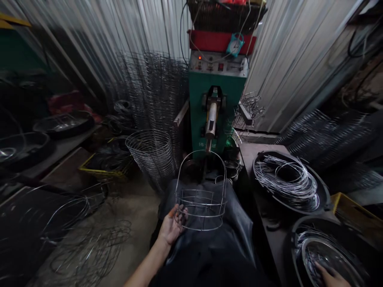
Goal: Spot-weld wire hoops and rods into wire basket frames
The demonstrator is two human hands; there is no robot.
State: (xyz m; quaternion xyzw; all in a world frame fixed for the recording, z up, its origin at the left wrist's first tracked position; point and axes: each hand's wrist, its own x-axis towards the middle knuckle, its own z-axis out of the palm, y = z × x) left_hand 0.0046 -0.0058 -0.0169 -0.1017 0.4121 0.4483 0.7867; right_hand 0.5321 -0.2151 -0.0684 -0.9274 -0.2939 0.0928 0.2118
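And here's the left hand [172, 225], out in front at mid-view, palm turned up, fingers curled in tight with a firm grip, the bare left forearm [146, 265] angling up from the bottom edge. Way over in the lower right corner, the right hand [331, 278] is reaching low, back of the hand up, partly cut off by the edge of the view!

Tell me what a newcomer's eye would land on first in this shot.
The green machine with its lit control panel stands straight ahead against a corrugated metal wall. Below it, the left hand holds an arched wire frame, with a tall stack of wire frames just behind. At right, wire hoops lie in a black basin, and the right hand reaches into a second basin below.
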